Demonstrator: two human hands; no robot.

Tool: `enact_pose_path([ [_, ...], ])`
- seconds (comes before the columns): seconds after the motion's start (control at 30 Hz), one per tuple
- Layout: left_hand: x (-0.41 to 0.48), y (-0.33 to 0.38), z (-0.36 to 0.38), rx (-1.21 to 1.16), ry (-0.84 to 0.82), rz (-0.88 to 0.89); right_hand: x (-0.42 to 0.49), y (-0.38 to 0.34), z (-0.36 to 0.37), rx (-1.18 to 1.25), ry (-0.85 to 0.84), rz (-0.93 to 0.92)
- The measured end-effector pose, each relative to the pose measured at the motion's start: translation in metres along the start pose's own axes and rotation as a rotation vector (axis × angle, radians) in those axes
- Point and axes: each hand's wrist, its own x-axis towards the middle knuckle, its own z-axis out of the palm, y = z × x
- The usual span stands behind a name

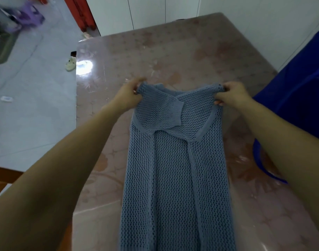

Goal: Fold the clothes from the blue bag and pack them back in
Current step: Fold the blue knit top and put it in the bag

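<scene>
**Item:** pale blue open-mesh knitted cardigan (175, 169). It is lying lengthwise down the middle of the glossy pink-brown floral-patterned table (155, 51), with its far end reaching mid-table and its near end running out of view.

**Step in hand:** folding. The sleeves are lying crossed over the chest, with one ribbed sleeve cuff (175, 113) showing near the far end. The body is narrowed to a long strip, so the side folds appear done and the lengthwise fold not yet made.

**Grip:**
- The left hand (127, 95) is pinching the far left corner, fingers and thumb curling round the knit.
- The right hand (231, 96) is doing likewise at the far right corner.

**Next move (judgement):** the far edge is probably going to be carried toward the near hem. Both hands would need to travel evenly so the tucked sleeves do not slip out.

**Materials:** the knit is loose, holed and soft, with denser ribbed bands edging the front opening. It is likely to stretch and sag when lifted. The table surface is slick and is reflecting light.

**Also present:**
- A deep blue fabric bag (300, 98) is standing at the right, just beside the cardigan and partly out of view. This item is not yet packed in it.
- A pale grey-blue floor (37, 105) is showing at the left.
</scene>
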Motion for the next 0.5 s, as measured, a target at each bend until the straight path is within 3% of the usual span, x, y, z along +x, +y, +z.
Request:
enact_pose_path([
  [0.1, -0.031, -0.004, -0.016, -0.032, -0.049, -0.001, -0.047, -0.008, -0.012, -0.060, -0.006, -0.172],
  [0.2, -0.087, -0.015, -0.019, 0.179, -0.210, 0.012, -0.108, -0.003, -0.020, -0.068, -0.099, -0.281],
  [0.5, -0.222, -0.034, -0.007, 0.308, -0.441, 0.384, -0.258, 0.064, -0.032, 0.115, -0.281, -0.273],
])
